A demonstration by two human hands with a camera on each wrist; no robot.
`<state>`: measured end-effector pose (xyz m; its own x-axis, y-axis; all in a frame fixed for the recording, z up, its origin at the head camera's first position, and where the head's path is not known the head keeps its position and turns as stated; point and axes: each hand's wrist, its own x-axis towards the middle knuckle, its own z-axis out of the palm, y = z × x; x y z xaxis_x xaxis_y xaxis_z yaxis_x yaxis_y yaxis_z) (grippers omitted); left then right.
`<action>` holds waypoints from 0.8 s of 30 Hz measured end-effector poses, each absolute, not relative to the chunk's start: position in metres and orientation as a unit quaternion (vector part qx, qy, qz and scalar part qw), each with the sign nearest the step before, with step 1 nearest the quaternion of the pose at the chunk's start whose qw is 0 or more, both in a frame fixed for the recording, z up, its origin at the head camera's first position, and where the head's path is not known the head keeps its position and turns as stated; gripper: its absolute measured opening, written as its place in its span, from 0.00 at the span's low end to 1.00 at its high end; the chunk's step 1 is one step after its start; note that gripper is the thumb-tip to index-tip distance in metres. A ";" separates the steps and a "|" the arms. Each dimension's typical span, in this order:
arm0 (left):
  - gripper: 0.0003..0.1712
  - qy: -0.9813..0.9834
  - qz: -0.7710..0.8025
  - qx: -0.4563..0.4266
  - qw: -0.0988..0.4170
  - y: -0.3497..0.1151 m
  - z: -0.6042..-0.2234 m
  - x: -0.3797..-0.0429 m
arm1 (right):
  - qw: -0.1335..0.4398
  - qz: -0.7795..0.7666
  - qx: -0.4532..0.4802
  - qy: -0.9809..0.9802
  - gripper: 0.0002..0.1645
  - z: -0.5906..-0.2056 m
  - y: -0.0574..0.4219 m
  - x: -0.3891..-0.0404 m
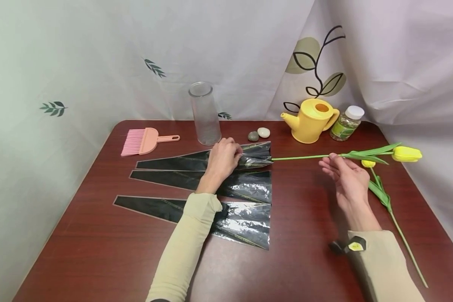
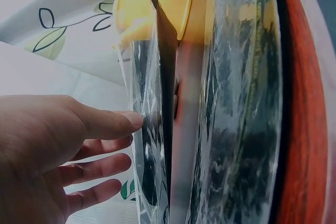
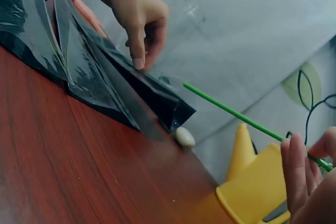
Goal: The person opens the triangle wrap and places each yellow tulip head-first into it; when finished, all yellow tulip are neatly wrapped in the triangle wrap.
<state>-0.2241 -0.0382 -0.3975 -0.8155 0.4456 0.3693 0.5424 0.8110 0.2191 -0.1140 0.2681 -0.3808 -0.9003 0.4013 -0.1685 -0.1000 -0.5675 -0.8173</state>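
My left hand (image 1: 223, 157) pinches the top film of the farthest black-and-clear flower sleeve (image 1: 257, 161), between thumb and fingers, and its wide mouth gapes on the right. Two more such sleeves, a middle one (image 1: 245, 185) and a near one (image 1: 245, 220), lie flat below it. My right hand (image 1: 349, 178) pinches the green stem of a yellow artificial tulip (image 1: 406, 153), its bloom pointing right. In the right wrist view the bare stem tip (image 3: 187, 86) is just outside the sleeve's mouth. A second yellow tulip (image 1: 386, 203) lies beside the right hand.
Along the back stand a clear glass vase (image 1: 206, 119), a yellow watering can (image 1: 310, 121) and a white-capped jar (image 1: 346, 124). A grey stone (image 1: 253, 136) and a white stone (image 1: 264, 132) lie between them. At the left is a pink brush with dustpan (image 1: 148, 141).
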 end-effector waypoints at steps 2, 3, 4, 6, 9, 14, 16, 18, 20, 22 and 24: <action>0.04 -0.939 -0.159 -0.263 0.153 -0.038 -0.397 -0.224 | 0.161 0.864 -0.194 -0.436 0.15 -0.383 0.268 -0.119; 0.04 -0.939 -0.158 -0.263 0.153 -0.038 -0.397 -0.224 | 0.165 0.864 -0.200 -0.432 0.15 -0.385 0.267 -0.122; 0.04 -0.939 -0.158 -0.263 0.154 -0.037 -0.397 -0.224 | 0.169 0.861 -0.204 -0.433 0.16 -0.386 0.266 -0.124; 0.04 -0.939 -0.158 -0.263 0.155 -0.037 -0.397 -0.224 | 0.170 0.858 -0.203 -0.440 0.16 -0.388 0.262 -0.128; 0.04 -0.939 -0.158 -0.263 0.158 -0.037 -0.397 -0.224 | 0.163 0.852 -0.192 -0.459 0.14 -0.393 0.249 -0.136; 0.05 -0.939 -0.157 -0.264 0.153 -0.039 -0.395 -0.223 | 0.102 0.831 -0.212 -0.504 0.09 -0.399 0.212 -0.150; 0.05 -0.941 -0.157 -0.259 0.152 -0.041 -0.394 -0.223 | 0.061 0.821 -0.231 -0.518 0.07 -0.401 0.197 -0.155; 0.05 -0.944 -0.152 -0.251 0.152 -0.043 -0.393 -0.223 | 0.019 0.815 -0.249 -0.523 0.06 -0.403 0.184 -0.161; 0.06 -0.946 -0.144 -0.246 0.153 -0.045 -0.391 -0.222 | -0.013 0.809 -0.261 -0.526 0.05 -0.405 0.174 -0.166; 0.06 -0.948 -0.131 -0.247 0.152 -0.046 -0.391 -0.222 | -0.043 0.805 -0.270 -0.527 0.04 -0.406 0.167 -0.171; 0.07 -0.948 -0.119 -0.255 0.150 -0.046 -0.391 -0.222 | -0.067 0.799 -0.276 -0.530 0.04 -0.408 0.162 -0.174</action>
<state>-0.2224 -0.0457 -0.3911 -0.8246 0.4477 0.3457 0.5191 0.8418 0.1481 -0.1738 0.1615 -0.4077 -0.8387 0.1850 -0.5122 0.3996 -0.4300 -0.8096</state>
